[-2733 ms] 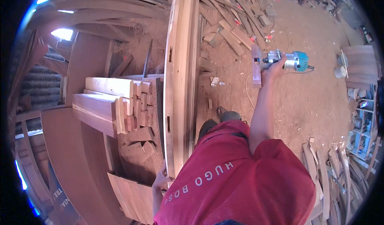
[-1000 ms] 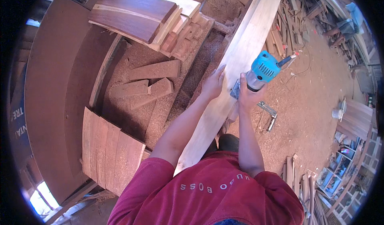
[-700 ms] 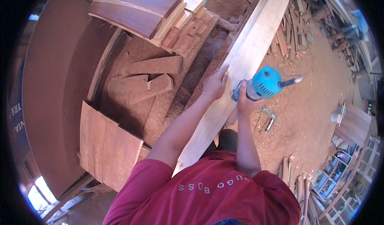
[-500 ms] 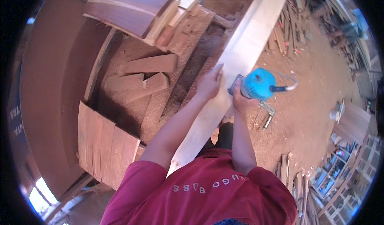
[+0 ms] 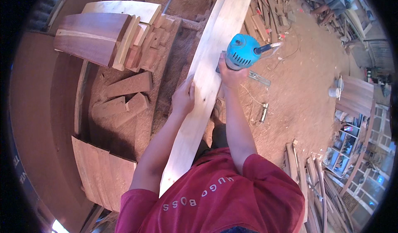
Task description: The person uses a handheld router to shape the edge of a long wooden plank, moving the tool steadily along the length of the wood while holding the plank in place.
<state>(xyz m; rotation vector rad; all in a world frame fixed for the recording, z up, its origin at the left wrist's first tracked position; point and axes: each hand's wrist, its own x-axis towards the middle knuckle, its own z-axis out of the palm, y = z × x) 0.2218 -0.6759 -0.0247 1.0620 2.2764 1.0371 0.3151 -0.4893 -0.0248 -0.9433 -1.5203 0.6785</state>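
A long pale wooden board (image 5: 207,77) runs from beside my body up to the far edge of the view. My left hand (image 5: 183,98) is closed around its left edge, the thumb lying on top and the other fingers hidden beneath. Farther along, my right hand (image 5: 233,76) grips a blue trim router (image 5: 242,52) around its lower body. The router stands upright on the board near the right edge, its cord leading off to the right. A metal strip (image 5: 259,78) shows beside the router's base; whether it is joined to the router I cannot tell.
Planks (image 5: 95,34) are stacked at the far left, with sawdust-covered wood blocks (image 5: 130,86) nearer. A curved slatted panel (image 5: 101,168) stands at near left. Offcuts (image 5: 261,19) lie beyond the router. A small tool (image 5: 264,112) and several wood strips (image 5: 296,162) are on the right.
The router and my right hand have moved farther away along the board, relative to my left hand. The whole view has also shifted, so the surroundings appear farther left.
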